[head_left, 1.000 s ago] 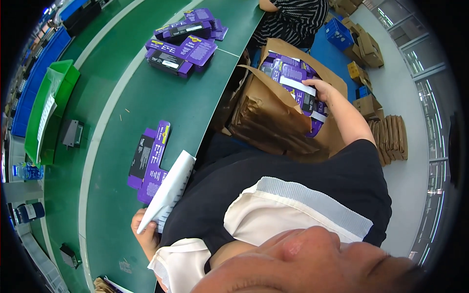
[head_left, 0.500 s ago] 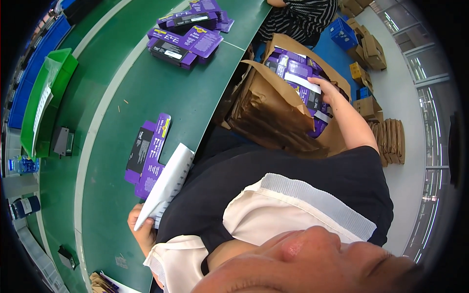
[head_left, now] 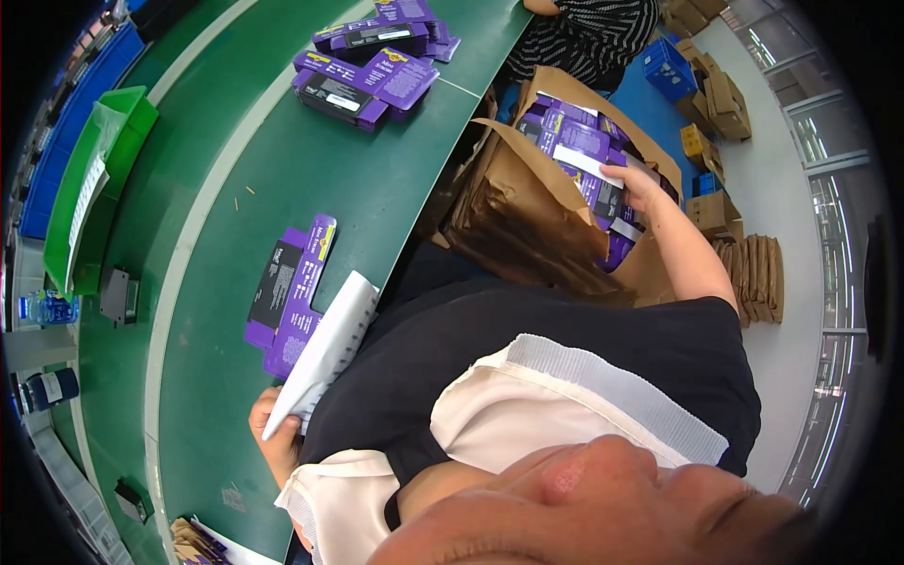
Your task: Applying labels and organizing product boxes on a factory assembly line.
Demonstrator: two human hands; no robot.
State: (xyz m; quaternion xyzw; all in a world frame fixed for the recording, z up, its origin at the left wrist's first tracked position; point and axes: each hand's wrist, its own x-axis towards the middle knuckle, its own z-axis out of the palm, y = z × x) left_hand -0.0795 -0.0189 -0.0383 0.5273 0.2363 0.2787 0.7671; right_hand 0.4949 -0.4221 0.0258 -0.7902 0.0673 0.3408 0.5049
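Note:
At the lower left, my left hand [head_left: 273, 428] is closed round the near end of a long white folded sheet [head_left: 325, 353] with a row of dark marks. The sheet leans against my body at the table edge. Beyond it a flattened purple and black box [head_left: 292, 292] lies on the table. To the right, my right hand [head_left: 640, 186] reaches into an open brown carton [head_left: 499, 212] filled with purple flattened boxes [head_left: 579, 132]. Its fingers are bent at the end of a white paper band [head_left: 586, 163] across them; the fingertips are partly hidden.
Stacks of purple flattened boxes [head_left: 367, 80] lie farther up the green table [head_left: 217, 377]. A green bin [head_left: 132, 122] stands at the left. Another person in striped clothing [head_left: 593, 38] is beyond the carton. Brown cartons [head_left: 758, 278] line the right.
My right hand has slid slightly toward me along the white band. My left hand keeps its hold on the sheet. The whole view has shifted a little.

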